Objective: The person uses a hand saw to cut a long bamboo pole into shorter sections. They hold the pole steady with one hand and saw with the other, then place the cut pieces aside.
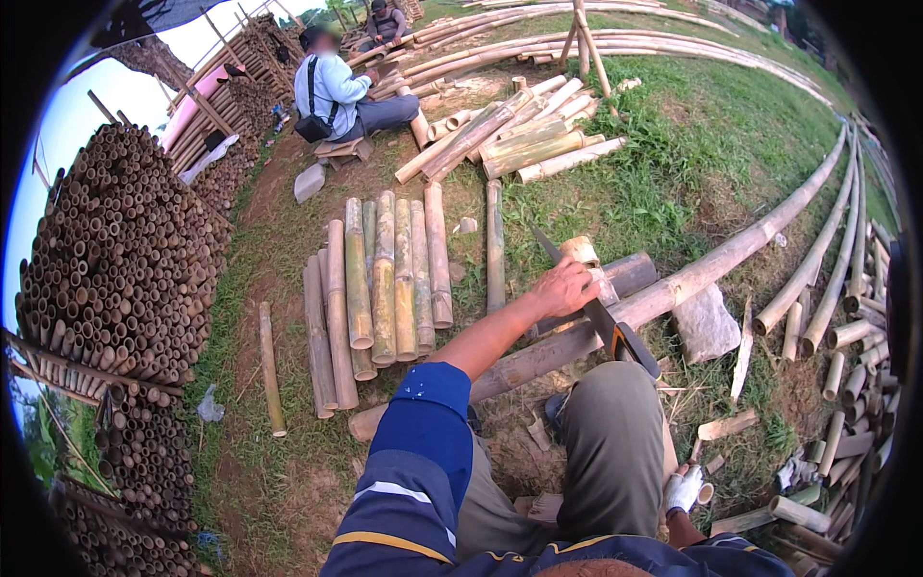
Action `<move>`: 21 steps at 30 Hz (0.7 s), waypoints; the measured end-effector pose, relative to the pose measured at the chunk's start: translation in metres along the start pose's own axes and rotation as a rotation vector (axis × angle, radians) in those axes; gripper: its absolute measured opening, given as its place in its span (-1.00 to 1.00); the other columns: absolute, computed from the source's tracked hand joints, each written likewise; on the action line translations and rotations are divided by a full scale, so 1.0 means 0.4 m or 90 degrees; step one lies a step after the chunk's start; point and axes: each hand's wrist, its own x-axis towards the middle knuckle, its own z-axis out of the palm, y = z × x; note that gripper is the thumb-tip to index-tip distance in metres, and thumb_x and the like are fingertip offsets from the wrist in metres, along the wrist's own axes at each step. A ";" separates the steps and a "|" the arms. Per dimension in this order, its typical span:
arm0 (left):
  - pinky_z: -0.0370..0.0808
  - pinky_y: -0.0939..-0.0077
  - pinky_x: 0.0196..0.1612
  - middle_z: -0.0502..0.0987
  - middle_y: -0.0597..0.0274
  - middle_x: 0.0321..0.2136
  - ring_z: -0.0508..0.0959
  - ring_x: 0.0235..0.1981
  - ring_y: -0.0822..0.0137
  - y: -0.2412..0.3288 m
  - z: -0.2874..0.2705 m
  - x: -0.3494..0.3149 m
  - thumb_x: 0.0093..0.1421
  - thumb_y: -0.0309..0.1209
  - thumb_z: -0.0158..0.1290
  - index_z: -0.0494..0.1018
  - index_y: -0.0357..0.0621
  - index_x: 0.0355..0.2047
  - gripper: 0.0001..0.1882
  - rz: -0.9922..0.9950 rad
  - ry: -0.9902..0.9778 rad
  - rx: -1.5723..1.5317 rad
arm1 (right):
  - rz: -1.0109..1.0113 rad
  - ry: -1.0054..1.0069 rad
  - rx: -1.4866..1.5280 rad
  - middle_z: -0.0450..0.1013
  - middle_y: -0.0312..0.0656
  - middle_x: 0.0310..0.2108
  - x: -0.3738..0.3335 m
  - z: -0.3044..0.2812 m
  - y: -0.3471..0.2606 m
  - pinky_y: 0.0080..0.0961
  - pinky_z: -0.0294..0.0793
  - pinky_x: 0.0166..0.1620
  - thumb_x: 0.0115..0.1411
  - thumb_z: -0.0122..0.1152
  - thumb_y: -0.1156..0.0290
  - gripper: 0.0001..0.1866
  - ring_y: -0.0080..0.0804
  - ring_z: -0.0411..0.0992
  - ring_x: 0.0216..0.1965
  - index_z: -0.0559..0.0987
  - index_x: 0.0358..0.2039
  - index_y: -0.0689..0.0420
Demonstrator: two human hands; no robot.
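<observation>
My bare left hand (565,287) is closed over the blade of a hand saw (604,322), fingers curled beside a short bamboo piece (580,252). The saw's orange and black handle points toward my knee, with no hand on it. Beneath lies a long bamboo pole (538,361), running from near my feet up to the right. Low at my right side is my right hand (684,489), in a white glove, fingers curled beside a small cut bamboo piece (707,493). What it grips is too small to make out.
Cut bamboo lengths (385,279) lie in a row on the left. A tall stack of bamboo (115,250) stands beyond. A rock (707,322) sits by the pole; bamboo offcuts (856,385) pile up at right. A seated person (332,96) works ahead, another farther back.
</observation>
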 end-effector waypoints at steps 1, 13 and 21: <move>0.42 0.06 0.30 0.60 -0.05 -0.08 0.46 0.16 -0.07 -0.002 0.000 -0.001 0.53 -0.01 -0.06 0.65 -0.19 -0.04 -0.51 0.000 0.003 -0.003 | 0.000 -0.001 -0.001 0.55 0.20 0.00 0.001 -0.001 -0.002 0.01 0.42 0.14 0.50 0.00 0.28 -0.64 0.21 0.49 0.05 0.54 0.12 0.24; 0.41 0.10 0.30 0.61 -0.04 -0.06 0.47 0.15 -0.04 -0.006 0.003 -0.001 0.54 -0.02 -0.08 0.65 -0.21 -0.02 -0.50 0.004 0.001 0.004 | -0.001 0.005 0.014 0.55 0.20 0.00 -0.002 -0.002 -0.006 0.02 0.41 0.15 0.51 -0.01 0.29 -0.64 0.23 0.49 0.06 0.55 0.13 0.24; 0.40 0.11 0.30 0.60 -0.04 -0.08 0.47 0.12 -0.04 -0.015 0.009 -0.003 0.53 -0.02 -0.08 0.64 -0.20 -0.05 -0.50 0.015 0.018 0.001 | 0.029 -0.027 0.002 0.55 0.19 0.04 0.004 -0.008 -0.016 -0.01 0.40 0.20 0.48 0.02 0.31 -0.62 0.21 0.47 0.10 0.56 0.13 0.28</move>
